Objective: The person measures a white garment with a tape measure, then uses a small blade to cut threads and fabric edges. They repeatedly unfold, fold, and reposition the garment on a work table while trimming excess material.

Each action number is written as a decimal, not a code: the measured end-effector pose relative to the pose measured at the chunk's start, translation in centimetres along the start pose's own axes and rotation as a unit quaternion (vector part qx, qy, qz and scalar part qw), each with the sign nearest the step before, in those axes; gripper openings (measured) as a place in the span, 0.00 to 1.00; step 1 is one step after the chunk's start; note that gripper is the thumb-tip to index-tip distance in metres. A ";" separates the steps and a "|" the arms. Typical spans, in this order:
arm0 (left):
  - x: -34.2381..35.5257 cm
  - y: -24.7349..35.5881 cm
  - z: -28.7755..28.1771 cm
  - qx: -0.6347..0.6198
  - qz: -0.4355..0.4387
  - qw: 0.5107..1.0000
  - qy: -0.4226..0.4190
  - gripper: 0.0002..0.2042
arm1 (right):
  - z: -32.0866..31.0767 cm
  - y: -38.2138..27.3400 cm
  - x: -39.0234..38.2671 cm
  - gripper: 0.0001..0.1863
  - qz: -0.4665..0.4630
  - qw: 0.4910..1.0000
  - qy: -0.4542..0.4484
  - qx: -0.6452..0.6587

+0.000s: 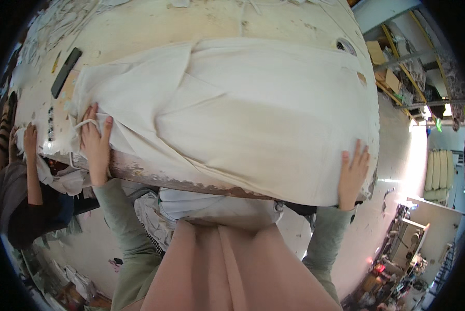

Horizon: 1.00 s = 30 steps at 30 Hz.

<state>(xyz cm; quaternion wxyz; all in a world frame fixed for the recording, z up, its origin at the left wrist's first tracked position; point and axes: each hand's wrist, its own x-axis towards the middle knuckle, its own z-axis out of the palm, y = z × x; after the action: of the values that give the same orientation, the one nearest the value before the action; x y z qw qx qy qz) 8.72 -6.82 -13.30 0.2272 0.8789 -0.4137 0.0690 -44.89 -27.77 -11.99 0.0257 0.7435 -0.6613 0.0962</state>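
Note:
A large piece of cream cloth [253, 109] lies across the worktable, creased and folded on its left half. My left hand [95, 145] rests on the cloth's left end near the table's front edge, fingers stretched out and thumb apart. A narrow white strip [86, 123] of cloth crosses over its fingers. At the cloth's right end, my right hand [353, 173] lies flat with its fingers spread. The cloth's near edge hangs slightly over the worn table edge [160, 173] on the right and slants back toward the left.
A dark, long flat object [66, 72] lies beyond my left hand, beside a thin yellow tool [56, 61]. A roll of tape [346, 46] sits at the far right. Another person's hand [30, 139] touches the table at left. Shelving [406, 62] stands at right.

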 end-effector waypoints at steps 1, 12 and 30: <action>0.4 0.1 0.0 -0.003 -0.030 0.999 -0.011 0.29 | 0.0 1.7 0.1 0.33 0.030 0.999 0.006 0.024; -4.3 17.8 1.7 -0.029 0.156 0.979 -0.125 0.37 | 0.8 -17.1 -7.1 0.28 -0.329 0.896 -0.131 0.269; -17.8 -9.7 -14.3 -0.201 -0.253 0.877 -0.357 0.19 | 1.6 -8.0 18.6 0.29 -0.175 0.945 0.264 0.076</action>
<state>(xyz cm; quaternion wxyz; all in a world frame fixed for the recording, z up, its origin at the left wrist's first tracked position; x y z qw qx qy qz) 5.55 17.47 -9.45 0.2453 0.8540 -0.2356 -0.3937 -34.79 -45.24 -9.52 0.1598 0.7952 -0.4808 0.3331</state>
